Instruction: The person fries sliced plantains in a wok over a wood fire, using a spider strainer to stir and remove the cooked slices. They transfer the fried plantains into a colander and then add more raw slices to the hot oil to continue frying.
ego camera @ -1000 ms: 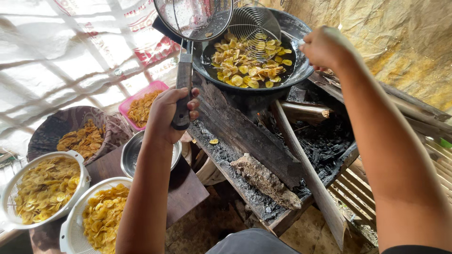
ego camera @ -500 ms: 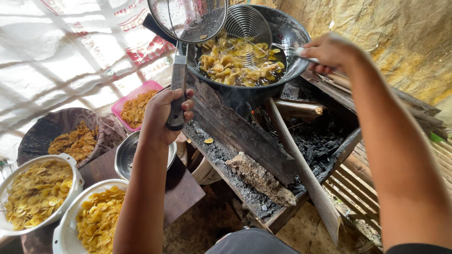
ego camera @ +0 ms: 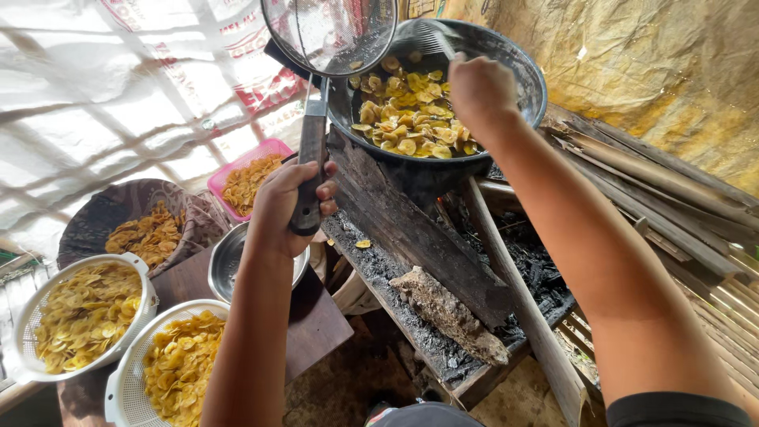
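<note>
My left hand (ego camera: pixel 291 204) grips the dark handle of a round mesh strainer (ego camera: pixel 330 33), which is held up over the left rim of a black wok (ego camera: pixel 518 67). Yellow chips (ego camera: pixel 405 119) fry in the wok's oil. My right hand (ego camera: pixel 478 89) is closed on the handle of a wire skimmer (ego camera: pixel 425 35) that reaches into the wok's far side. The wok sits on a charred wood-fired stove (ego camera: pixel 411 237).
A stainless bowl (ego camera: pixel 229 257) sits below my left hand on a brown table (ego camera: pixel 316 324). Two white colanders (ego camera: pixel 130 387) hold fried chips, as do a pink tub (ego camera: pixel 249 178) and a dark basket (ego camera: pixel 118 217). Firewood sticks (ego camera: pixel 522 316) jut from the stove.
My right hand moved left from the wok's right rim to above the chips, with the skimmer. The strainer stayed raised in my left hand as the view shifted.
</note>
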